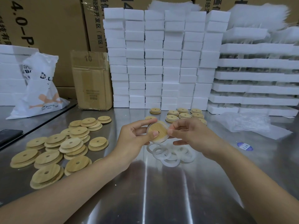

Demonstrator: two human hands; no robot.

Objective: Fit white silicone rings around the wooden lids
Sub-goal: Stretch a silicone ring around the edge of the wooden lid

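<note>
While between fingers [155, 134], round wooden lid [160, 126]

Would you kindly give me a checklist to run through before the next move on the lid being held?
1. Lid held steady: left hand grips the wooden lid, thumb on its face: ok.
2. Right hand pinches the lid's right edge: ok.
3. White silicone ring shows along the lid's rim; seated all round: cannot tell.
4. Spare rings lie on the table just below the hands: ok.
5. Bare lids piled at the left: ok.
</note>
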